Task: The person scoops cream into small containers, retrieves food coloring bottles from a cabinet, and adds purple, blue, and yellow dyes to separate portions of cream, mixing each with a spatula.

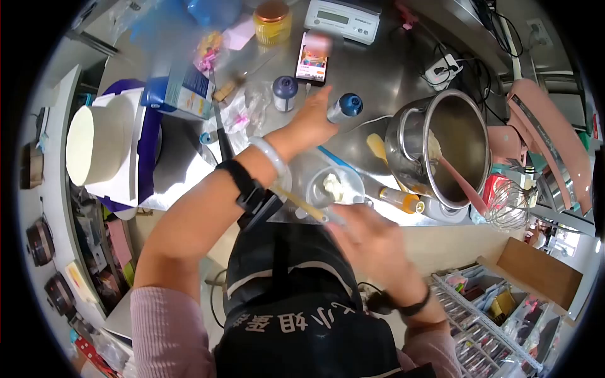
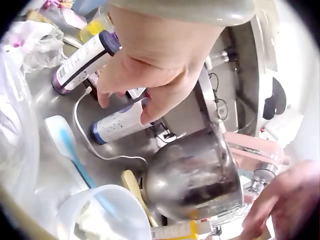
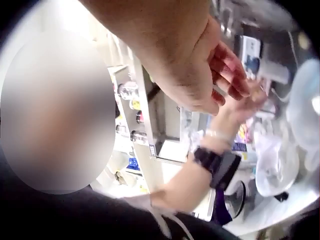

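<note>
My left hand (image 1: 309, 123) reaches over the steel table beside a small bottle with a blue cap (image 1: 345, 108). Thumb and fingers are spread, and the thumb overlaps the bottle's upper end in the left wrist view. A similar purple-capped bottle (image 1: 285, 94) stands on the other side of the hand. My right hand (image 1: 372, 242), blurred in the head view, is over the table's near edge; its fingers hang loosely curled and hold nothing in the right wrist view. Between the hands stands a translucent cup (image 1: 350, 189) with white cream inside, near a blue-handled spatula (image 2: 72, 150).
A steel pot (image 1: 403, 145) with a pink-handled spatula stands at right, by a pink mixer (image 1: 548, 138) and a whisk (image 1: 509, 205). A yellow spatula (image 1: 377, 146) and orange bottle (image 1: 401, 200) lie near it. A phone (image 1: 312, 60) and scale (image 1: 342, 19) are behind; a white cake (image 1: 94, 145) stands left.
</note>
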`<state>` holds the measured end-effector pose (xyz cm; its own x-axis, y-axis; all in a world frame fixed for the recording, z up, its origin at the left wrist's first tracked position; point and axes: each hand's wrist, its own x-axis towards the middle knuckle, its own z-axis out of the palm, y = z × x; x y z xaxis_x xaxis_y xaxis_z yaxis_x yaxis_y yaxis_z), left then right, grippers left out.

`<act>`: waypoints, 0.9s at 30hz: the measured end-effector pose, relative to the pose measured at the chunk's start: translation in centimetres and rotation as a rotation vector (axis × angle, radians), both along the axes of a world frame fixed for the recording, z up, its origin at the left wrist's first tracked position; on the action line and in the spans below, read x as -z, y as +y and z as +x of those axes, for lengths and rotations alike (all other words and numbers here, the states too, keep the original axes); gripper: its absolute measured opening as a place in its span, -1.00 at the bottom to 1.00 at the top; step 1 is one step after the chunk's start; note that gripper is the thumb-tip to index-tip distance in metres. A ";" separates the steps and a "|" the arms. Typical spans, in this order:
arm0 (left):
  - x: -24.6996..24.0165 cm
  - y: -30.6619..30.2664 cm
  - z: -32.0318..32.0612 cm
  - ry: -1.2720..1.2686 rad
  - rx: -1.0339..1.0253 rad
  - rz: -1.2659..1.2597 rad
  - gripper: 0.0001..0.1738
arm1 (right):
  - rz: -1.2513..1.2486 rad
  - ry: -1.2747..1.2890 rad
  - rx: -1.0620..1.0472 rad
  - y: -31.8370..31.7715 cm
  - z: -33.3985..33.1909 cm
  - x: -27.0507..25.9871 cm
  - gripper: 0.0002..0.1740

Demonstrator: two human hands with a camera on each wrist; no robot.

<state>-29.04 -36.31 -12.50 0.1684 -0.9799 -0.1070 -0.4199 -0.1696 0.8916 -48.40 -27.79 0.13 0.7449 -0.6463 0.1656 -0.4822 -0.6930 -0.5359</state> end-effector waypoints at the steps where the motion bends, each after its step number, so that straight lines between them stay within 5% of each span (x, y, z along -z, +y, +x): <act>1: 0.5 -0.7 -0.1 -0.011 0.009 -0.001 -0.10 | 0.015 0.115 -0.032 0.7 1.1 1.3 -0.63; 6: -0.9 -1.9 -1.2 -0.107 0.118 -0.021 -0.16 | 0.040 0.212 -0.051 2.4 3.9 6.4 -0.51; 16: -2.3 -1.2 -2.0 -0.117 0.058 -0.183 -0.38 | -0.021 0.330 0.006 4.5 5.4 9.6 -0.74; 23: -11.2 10.4 4.8 0.307 -0.155 -0.340 -0.38 | 0.223 0.323 0.118 3.6 4.6 5.6 -0.74; 27: -11.9 18.8 7.6 0.510 -0.229 -0.125 -0.38 | 0.262 0.232 0.156 3.5 3.7 6.0 -0.73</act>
<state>-21.41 -17.48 -0.55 0.3358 -0.9348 -0.1159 0.1035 -0.0857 0.9909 -44.73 -24.32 -5.84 0.6328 -0.7527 -0.1816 -0.7002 -0.4562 -0.5492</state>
